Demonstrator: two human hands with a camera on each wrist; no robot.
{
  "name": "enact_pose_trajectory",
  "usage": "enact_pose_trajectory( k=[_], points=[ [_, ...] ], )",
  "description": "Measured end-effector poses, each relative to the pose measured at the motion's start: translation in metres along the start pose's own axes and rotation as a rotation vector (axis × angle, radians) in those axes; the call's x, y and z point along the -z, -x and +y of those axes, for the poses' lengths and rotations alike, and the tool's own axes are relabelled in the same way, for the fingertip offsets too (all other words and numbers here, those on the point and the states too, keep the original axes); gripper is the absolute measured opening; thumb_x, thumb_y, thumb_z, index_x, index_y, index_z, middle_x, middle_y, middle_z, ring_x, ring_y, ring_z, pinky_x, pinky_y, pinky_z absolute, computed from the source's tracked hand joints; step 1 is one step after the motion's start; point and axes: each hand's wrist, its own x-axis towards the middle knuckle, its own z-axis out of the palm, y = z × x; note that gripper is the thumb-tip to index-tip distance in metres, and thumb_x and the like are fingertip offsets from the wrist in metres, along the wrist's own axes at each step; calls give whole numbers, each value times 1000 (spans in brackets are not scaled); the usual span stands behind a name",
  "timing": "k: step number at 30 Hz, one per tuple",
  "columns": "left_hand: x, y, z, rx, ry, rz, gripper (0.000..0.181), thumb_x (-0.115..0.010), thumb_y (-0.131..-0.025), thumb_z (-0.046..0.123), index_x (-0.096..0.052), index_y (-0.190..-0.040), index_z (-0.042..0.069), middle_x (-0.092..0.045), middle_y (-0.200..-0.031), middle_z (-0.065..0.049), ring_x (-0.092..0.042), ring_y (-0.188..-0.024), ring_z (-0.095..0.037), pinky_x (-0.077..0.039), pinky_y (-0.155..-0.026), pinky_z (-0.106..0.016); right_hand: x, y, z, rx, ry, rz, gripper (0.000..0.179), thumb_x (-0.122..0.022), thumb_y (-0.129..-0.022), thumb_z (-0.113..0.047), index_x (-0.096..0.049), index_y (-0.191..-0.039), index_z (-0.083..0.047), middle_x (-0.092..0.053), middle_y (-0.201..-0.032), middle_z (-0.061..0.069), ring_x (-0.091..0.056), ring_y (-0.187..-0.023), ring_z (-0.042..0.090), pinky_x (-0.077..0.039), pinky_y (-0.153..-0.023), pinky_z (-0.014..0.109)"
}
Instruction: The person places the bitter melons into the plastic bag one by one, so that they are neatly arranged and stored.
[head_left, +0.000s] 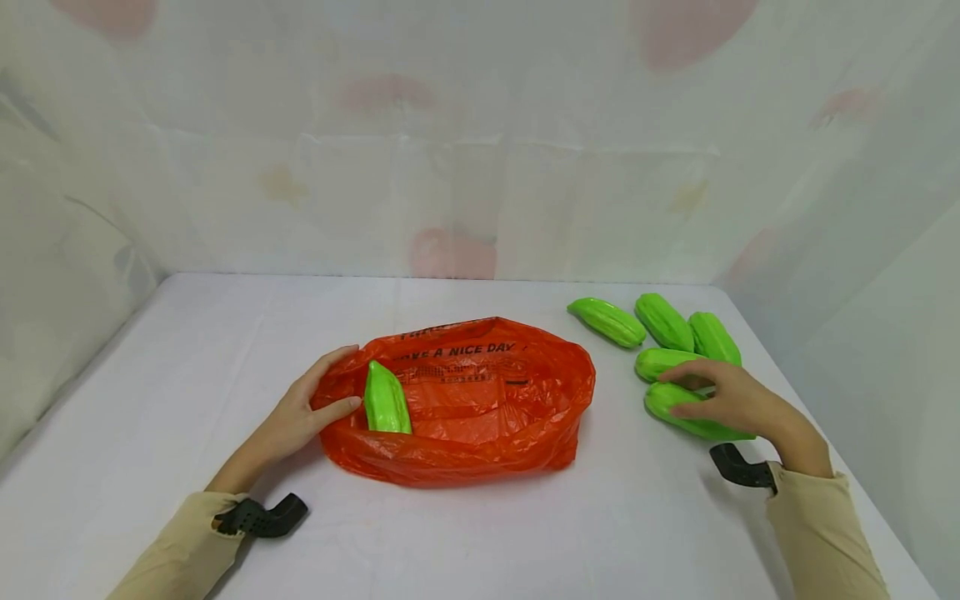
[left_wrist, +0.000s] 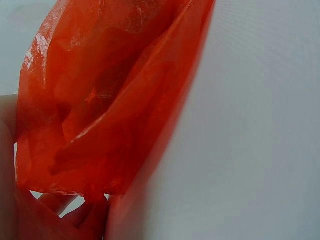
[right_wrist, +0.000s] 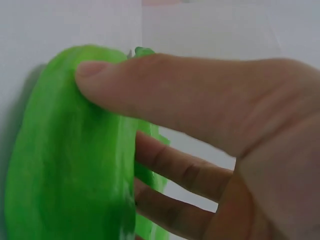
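Observation:
A red plastic bag (head_left: 480, 454) lies mouth-up on the table, printed with dark lettering. A green ribbed gourd (head_left: 386, 400) stands tilted in its left side. My left hand (head_left: 300, 412) grips the bag's left edge, thumb inside and fingers outside; the left wrist view shows the red film (left_wrist: 115, 125) against the fingers. At the right, my right hand (head_left: 731, 400) holds the nearest green ribbed gourd (head_left: 675, 404). In the right wrist view its thumb (right_wrist: 110, 82) lies on that gourd (right_wrist: 75, 150) and the fingers (right_wrist: 180, 172) reach along the other side.
Beyond the right hand lie several more green gourds: one (head_left: 660, 364) right beside the held one, another (head_left: 609, 322) farther back, and two (head_left: 663, 323) near the table's right edge. A white cloth covers the table (head_left: 480, 542); patterned sheeting (head_left: 480, 183) closes off the back and sides.

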Motion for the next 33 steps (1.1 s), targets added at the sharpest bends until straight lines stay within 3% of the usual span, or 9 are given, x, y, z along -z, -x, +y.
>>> enact_pose_trajectory(
  k=[8,13,22,33],
  points=[
    [0,0,0,-2,-3,3,68,-64,-96,21,-30,-155,18,-37,-156,-17,-34,-141,-39,-31,-109,-69,3,4,8,-14,-13,-63,58,-82,-80,-26,-62,-130,-4,-63,-130,17,-59,-114,38,-51,-88,41],
    [0,0,2,5,0,2,68,-64,-96,22,-30,-155,18,-37,-156,-16,-34,-141,-38,-31,-109,-69,1,3,11,-3,-22,-92,65,-84,-77,-23,-57,-133,0,-60,-129,20,-57,-113,37,-49,-90,46],
    [0,1,3,1,-1,1,68,-64,-96,21,-31,-155,17,-37,-156,-17,-35,-141,-39,-32,-108,-69,-4,0,12,26,-17,-112,74,-88,-71,-27,-56,-135,-3,-60,-131,19,-55,-115,27,-47,-87,25],
    [-1,0,-1,3,-4,-4,67,-63,-97,22,-29,-155,18,-38,-155,-17,-37,-139,-38,-36,-107,-66,-9,-4,0,12,-36,-93,81,-85,-76,-32,-49,-143,-6,-51,-143,25,-50,-126,44,-45,-97,58]
  ],
)
